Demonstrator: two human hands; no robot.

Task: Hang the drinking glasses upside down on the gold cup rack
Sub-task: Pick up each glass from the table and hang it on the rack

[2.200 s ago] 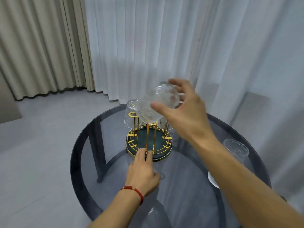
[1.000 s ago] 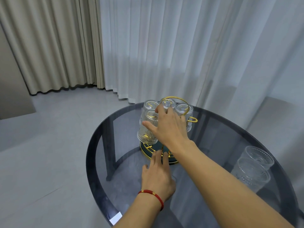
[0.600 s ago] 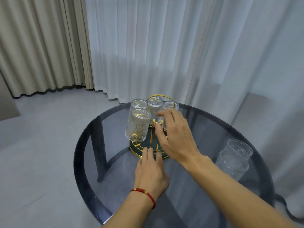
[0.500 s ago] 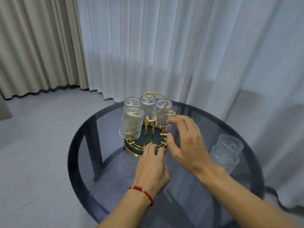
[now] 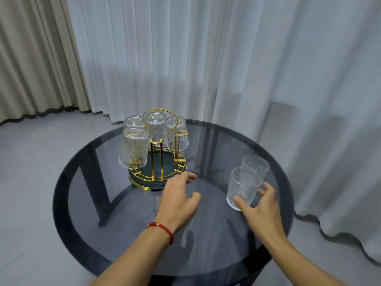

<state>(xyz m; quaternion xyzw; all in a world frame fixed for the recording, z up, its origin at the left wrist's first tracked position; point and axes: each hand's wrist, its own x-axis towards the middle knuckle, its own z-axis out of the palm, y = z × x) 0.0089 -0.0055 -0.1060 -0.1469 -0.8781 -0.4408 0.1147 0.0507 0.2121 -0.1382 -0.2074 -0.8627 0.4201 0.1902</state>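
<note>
The gold cup rack (image 5: 138,184) with a dark green base stands at the back centre of the round glass table (image 5: 61,205). Several ribbed glasses hang upside down on it; the nearest one (image 5: 134,149) is at the front left. Two gold pegs (image 5: 181,133) at the front right are bare. Two more glasses stand upright to the right: a near one (image 5: 244,185) and a far one (image 5: 255,165). My left hand (image 5: 177,200) lies open on the table beside the rack's base. My right hand (image 5: 261,211) is open, with thumb and fingers on either side of the near glass.
White sheer curtains hang close behind the table and to the right. Beige curtains hang at the far left. The grey floor shows around and through the tabletop, with the table's dark legs beneath.
My right hand has left the rack and swung right to the near upright glass. My left hand has slid slightly away from the rack's base. The newly hung glass stays on the front left peg.
</note>
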